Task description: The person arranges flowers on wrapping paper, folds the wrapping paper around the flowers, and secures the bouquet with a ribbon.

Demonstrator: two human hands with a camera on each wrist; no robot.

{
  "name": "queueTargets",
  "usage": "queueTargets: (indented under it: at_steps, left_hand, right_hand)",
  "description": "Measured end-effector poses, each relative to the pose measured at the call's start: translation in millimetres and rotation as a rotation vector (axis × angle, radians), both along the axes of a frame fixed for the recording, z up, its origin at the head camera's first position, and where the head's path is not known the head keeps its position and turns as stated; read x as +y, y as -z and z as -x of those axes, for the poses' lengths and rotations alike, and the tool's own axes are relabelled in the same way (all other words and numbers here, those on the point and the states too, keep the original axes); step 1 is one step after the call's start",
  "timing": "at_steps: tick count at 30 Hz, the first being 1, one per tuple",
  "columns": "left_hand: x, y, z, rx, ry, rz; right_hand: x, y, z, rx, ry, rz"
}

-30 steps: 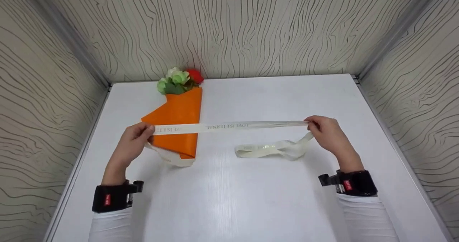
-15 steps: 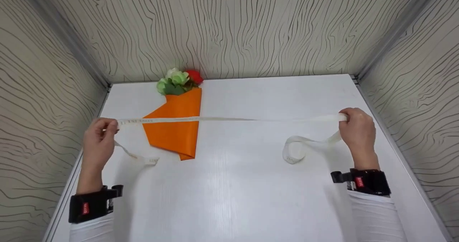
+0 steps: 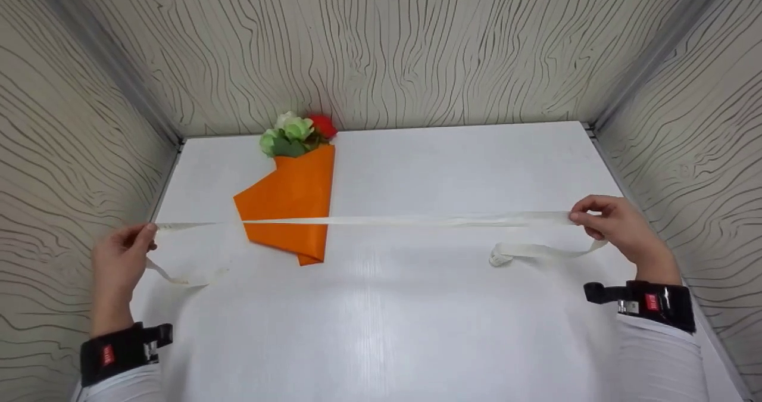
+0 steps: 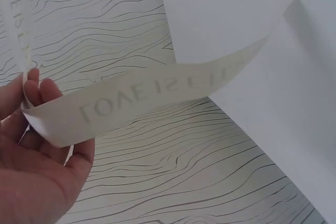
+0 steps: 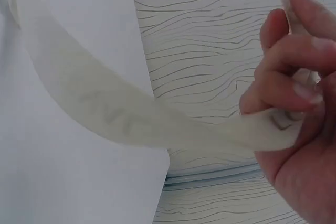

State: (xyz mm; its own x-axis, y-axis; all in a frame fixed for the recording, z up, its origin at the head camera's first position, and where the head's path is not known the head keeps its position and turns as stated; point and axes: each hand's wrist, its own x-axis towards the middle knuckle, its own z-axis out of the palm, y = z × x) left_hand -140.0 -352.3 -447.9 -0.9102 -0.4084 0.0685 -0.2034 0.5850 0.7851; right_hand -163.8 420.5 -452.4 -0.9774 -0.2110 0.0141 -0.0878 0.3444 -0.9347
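A cream ribbon printed with "LOVE IS ETERNAL" is stretched nearly level between my two hands. At the left edge of the table, my left hand pinches it between thumb and fingers, and a short tail hangs below. In the left wrist view that ribbon tail curves off to the right with its lettering showing. My right hand, over the right side, pinches the other part. From there a longer tail droops down to a small coil. In the right wrist view the ribbon passes through my curled fingers.
A bouquet in orange wrapping lies at the back left of the white table, with green, white and red flowers at its top. The ribbon overlaps the lower wrapping in the head view. Wood-patterned panels enclose the back and sides.
Both hands have moved apart, left hand leftward and right hand rightward, lengthening the ribbon span between them. The tail under the right hand has shifted right, the left tail leftward. The bouquet stays put.
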Motion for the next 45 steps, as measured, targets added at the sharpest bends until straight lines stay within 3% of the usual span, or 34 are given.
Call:
queueTargets:
  at_steps: [4,8,11,17,20,22,30,36,40,45]
  left_hand:
    - [1.8,3.0,-0.4,-0.042,0.017,-0.018]
    - [4.9,8.3,0.2,-0.055,0.098,-0.003]
    - [7.6,21.2,1.4,-0.073,0.197,0.042]
    - [10.3,60.2,-0.7,-0.184,0.372,0.079]
    - [9.2,75.0,-3.0,-0.252,0.403,0.107]
    - [7.7,81.1,-4.0,-0.276,0.39,0.137]
    - [5.0,80.7,-4.4,-0.334,0.285,0.086]
    - [14.5,91.1,-0.3,-0.415,0.349,0.294]
    - [22.3,101.3,-1.2,-0.486,0.402,0.296]
    - [23.7,104.5,-2.3,-0.528,0.406,0.269]
  right_hand:
    - [7.2,-5.3,-3.0,-0.041,0.156,-0.036]
    - [7.7,-10.7,-1.9,-0.013,0.342,-0.316]
    - [7.0,-2.3,3.8,0.019,0.372,-0.486]
    - [4.9,38.3,10.1,0.005,0.319,-0.659]
    - [2.7,55.0,9.6,-0.051,0.298,-0.684]
    - [1.2,63.8,9.1,-0.077,0.284,-0.679]
    - [-3.1,79.5,6.4,-0.102,0.27,-0.65]
    - [-4.8,83.9,4.9,-0.101,0.241,-0.68]
    - [-5.0,87.4,3.4,-0.149,0.197,-0.679]
    - [-2.1,86.5,1.4,-0.139,0.139,-0.675]
